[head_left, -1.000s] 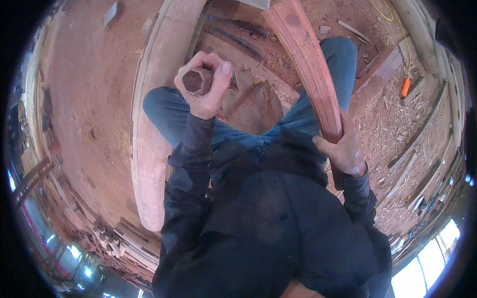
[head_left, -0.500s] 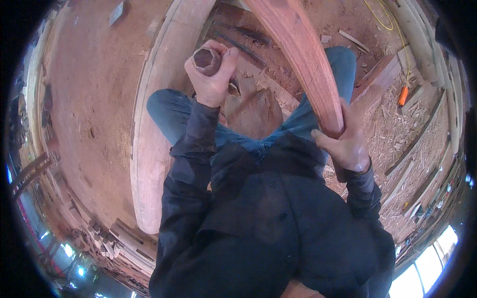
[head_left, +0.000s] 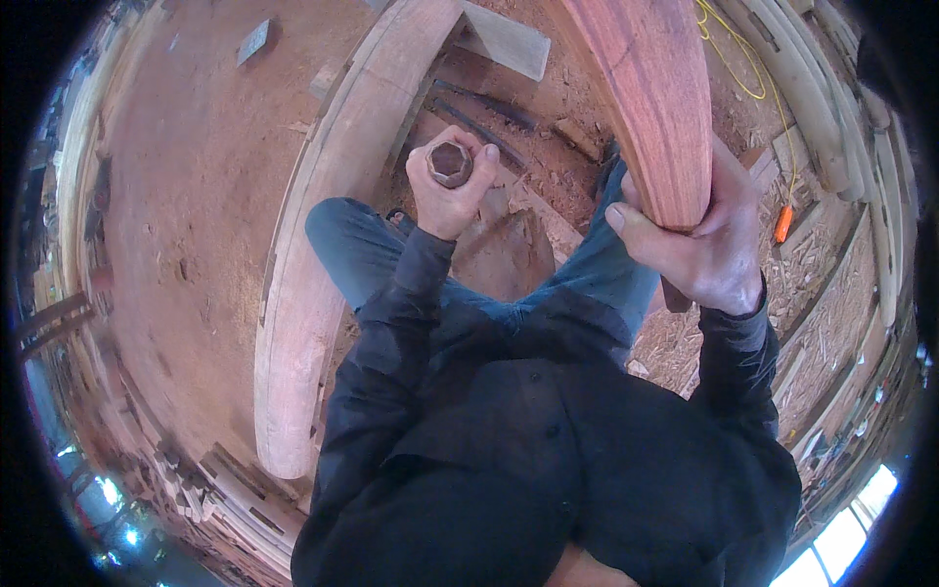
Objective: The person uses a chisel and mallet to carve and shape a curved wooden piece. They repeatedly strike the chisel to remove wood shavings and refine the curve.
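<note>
My left hand (head_left: 448, 203) is wrapped round an upright wooden tool handle (head_left: 450, 164). Its faceted, dark end faces up, and what lies below the fist is mostly hidden. On the right, my right hand (head_left: 706, 252) grips the near end of a long, curved reddish wooden piece (head_left: 660, 108), thumb on the left side and fingers round the right. The piece rises away from me past the top edge, so its far end is out of view. Between my knees stands a brown wood block (head_left: 504, 256).
A long pale curved timber (head_left: 323, 274) lies to my left. A grey board (head_left: 504, 44) sits at the far side. On the right are wood shavings (head_left: 748, 254), a yellow cord (head_left: 748, 83) with an orange end (head_left: 783, 224), and stacked timbers (head_left: 812, 98).
The reddish wooden piece has been raised and shifted to the right with my right hand. My left hand, still round the handle, has moved right and slightly lower. The view has shifted a little.
</note>
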Demonstrator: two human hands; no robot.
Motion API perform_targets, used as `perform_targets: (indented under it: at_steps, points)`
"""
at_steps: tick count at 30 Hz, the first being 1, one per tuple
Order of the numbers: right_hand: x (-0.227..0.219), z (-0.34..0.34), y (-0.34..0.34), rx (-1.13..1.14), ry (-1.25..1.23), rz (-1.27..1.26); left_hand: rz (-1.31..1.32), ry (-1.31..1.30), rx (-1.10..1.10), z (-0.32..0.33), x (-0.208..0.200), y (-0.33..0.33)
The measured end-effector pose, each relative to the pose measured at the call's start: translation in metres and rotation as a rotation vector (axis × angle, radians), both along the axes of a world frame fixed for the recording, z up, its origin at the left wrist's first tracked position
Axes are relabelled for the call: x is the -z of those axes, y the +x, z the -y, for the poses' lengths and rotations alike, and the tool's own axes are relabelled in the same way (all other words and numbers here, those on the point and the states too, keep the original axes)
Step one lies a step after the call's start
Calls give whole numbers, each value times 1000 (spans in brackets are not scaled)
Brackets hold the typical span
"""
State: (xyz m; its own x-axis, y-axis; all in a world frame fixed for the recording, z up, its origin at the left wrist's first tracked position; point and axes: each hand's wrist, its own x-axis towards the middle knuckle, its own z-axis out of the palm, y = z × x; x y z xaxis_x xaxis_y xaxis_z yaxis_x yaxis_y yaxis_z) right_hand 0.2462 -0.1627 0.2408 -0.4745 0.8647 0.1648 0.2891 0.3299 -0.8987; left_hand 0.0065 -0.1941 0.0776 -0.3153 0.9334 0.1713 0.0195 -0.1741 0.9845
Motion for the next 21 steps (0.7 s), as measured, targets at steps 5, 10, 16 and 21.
perform_targets:
  at_steps: [5, 10, 16, 21]
  points:
    - [-13, -1, -4, -32, -52, -18, -8, 25, -36, -3, -1, 0]
    - [-47, -10, -11, 21, -29, -91, -93, -17, -27, -4, -6, 8]
    - [-72, -15, -24, 8, 26, -167, -112, 34, -27, -6, -3, 10]
    - [-78, -14, -26, -28, 50, -186, -136, 20, -41, -10, -6, 4]
